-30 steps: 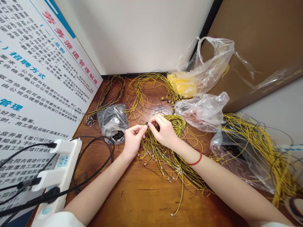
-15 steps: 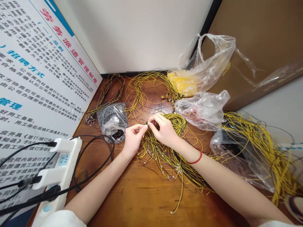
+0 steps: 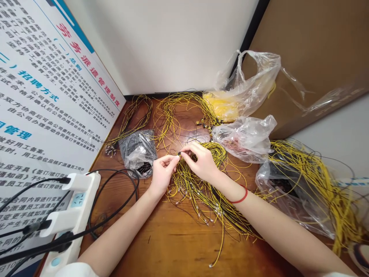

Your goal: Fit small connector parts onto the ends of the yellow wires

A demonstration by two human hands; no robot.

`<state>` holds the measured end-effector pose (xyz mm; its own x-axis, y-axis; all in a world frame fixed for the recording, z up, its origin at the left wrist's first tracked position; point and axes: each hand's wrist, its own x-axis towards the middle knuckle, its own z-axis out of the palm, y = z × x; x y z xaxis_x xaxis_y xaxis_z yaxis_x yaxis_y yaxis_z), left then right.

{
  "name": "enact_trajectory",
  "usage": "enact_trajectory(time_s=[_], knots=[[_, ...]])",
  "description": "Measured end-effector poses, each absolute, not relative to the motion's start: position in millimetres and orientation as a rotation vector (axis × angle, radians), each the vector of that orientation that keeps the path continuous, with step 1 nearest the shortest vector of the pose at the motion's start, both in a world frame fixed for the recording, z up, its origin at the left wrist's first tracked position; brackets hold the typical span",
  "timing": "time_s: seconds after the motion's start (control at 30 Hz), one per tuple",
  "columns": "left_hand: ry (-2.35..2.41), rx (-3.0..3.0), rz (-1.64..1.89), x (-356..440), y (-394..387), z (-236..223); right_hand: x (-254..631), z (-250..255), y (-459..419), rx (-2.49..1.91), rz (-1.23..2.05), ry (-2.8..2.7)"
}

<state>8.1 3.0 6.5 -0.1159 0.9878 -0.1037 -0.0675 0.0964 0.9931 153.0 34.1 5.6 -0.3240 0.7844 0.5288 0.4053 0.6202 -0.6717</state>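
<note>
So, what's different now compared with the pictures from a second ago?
Almost nothing: the whole view has tipped slightly, so things sit a little lower in it. Nothing was visibly taken hold of or let go. The left hand and right hand are still fingertip to fingertip at the small dark piece, and the yellow and black wires and plastic bags stayed put.

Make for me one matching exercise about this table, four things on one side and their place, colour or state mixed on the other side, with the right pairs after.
1. Small black piece
2. Red band
3. Power strip
4. Grey plastic bag

A. White
B. Around the right forearm
C. Contains black pieces
D. At the fingertips of the left hand and right hand

Right pairs: 1-D; 2-B; 3-A; 4-C.
</note>
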Motion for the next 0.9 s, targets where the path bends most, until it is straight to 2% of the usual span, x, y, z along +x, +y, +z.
enact_trajectory(time_s=[0.3,0.6,0.9], knots=[[1.278,1.013,1.260,6.9,2.8,3.5,154.1,2.7,35.2,-0.913,0.371,-2.006],[1.272,1.028,1.262,7.1,2.8,3.6,150.5,4.2,31.8,-0.960,0.462,-2.002],[1.296,1.102,1.226,7.1,1.9,7.0,152.7,3.1,34.9,-0.916,0.410,-2.057]])
